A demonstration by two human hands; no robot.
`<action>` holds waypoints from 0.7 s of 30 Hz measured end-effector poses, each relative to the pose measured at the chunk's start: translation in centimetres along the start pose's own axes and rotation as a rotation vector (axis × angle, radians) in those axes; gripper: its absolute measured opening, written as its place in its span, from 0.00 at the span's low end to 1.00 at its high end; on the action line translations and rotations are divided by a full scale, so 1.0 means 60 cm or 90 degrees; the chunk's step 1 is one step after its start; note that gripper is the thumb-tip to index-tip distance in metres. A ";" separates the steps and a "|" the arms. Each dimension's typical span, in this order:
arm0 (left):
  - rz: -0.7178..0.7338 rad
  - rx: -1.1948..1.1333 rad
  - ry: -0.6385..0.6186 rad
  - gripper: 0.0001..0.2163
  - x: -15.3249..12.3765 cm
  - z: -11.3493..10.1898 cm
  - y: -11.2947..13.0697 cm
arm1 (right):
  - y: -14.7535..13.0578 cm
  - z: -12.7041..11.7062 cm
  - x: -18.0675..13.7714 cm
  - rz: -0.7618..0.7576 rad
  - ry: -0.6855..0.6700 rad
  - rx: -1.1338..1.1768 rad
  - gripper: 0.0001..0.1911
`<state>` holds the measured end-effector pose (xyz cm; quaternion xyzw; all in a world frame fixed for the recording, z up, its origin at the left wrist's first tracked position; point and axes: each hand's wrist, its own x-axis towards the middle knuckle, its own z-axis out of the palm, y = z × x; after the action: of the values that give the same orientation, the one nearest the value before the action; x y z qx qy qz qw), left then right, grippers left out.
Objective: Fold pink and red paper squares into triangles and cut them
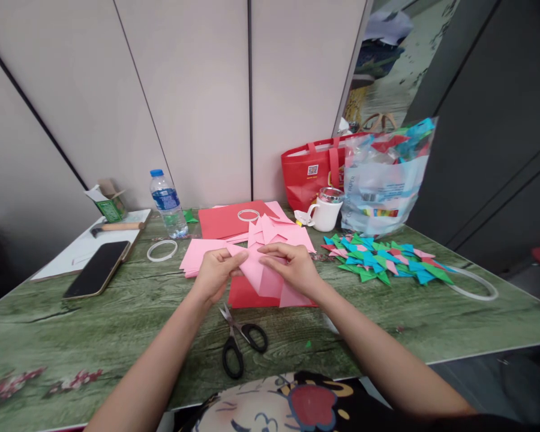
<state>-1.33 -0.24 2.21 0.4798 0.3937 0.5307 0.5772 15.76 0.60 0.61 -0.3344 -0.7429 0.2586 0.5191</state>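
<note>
Between my two hands is a sheet of pink paper (252, 275), partly folded, its pointed lower end hanging down. My left hand (216, 273) pinches its left edge between thumb and fingers. On the other side my right hand (292, 267) has its thumb and fingertips closed on the paper's right part. Beneath lies red paper (252, 298), with more pink sheets (197, 255) stacked to the left. Folded pink pieces (266, 228) rest just behind my hands. Black-handled scissors (236, 342) lie partly spread in front, nearer to my body.
To the right is a pile of folded green, blue and pink pieces (382, 259). Behind stand a white mug (326, 213), a red bag (303, 174) and a plastic bag (382, 192). A water bottle (168, 207), phone (98, 270), hammer (119, 227) and white ring (162, 251) are left.
</note>
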 end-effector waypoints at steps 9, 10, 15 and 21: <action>-0.002 0.002 -0.008 0.14 0.001 0.000 -0.002 | 0.004 0.001 0.000 0.038 -0.002 0.052 0.10; -0.001 0.002 -0.008 0.15 0.002 -0.001 -0.003 | 0.005 0.001 0.000 0.049 -0.003 0.065 0.11; -0.004 0.017 -0.010 0.15 0.005 -0.004 -0.008 | 0.007 0.003 0.002 0.120 0.000 0.119 0.09; -0.060 0.073 -0.102 0.14 -0.001 -0.001 -0.018 | 0.009 0.000 0.007 0.213 0.050 0.181 0.13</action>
<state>-1.15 -0.26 1.16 0.5338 0.3978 0.4394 0.6031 15.77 1.26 0.43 -0.3861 -0.6125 0.4300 0.5393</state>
